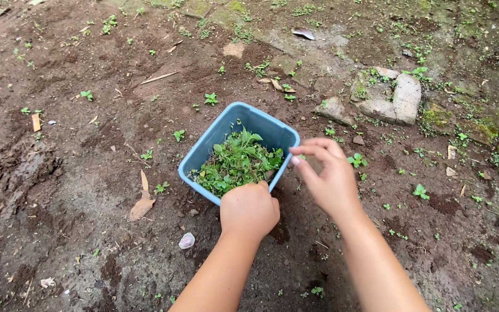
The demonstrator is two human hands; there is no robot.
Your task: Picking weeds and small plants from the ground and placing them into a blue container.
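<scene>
I read the left hand point(249, 211) as curled into a loose fist, fingers pressed together and folded under, knuckles up; it rests at the near rim of the blue plastic tub point(272, 134). Whether it grips the rim, I cannot tell. The right hand point(326, 173) hovers just beside the tub's right corner, fingers point(313, 151) slightly bent and drawn toward the thumb in a loose pinch; I cannot tell whether anything sits between the fingertips. The tub lies directly ahead of both sets of fingers on bare soil point(76, 190), set diagonally, one corner toward the left fist. Pulled green weeds point(235, 162) fill it. A broken stone point(397, 98) lies well beyond the right fingers.
</scene>
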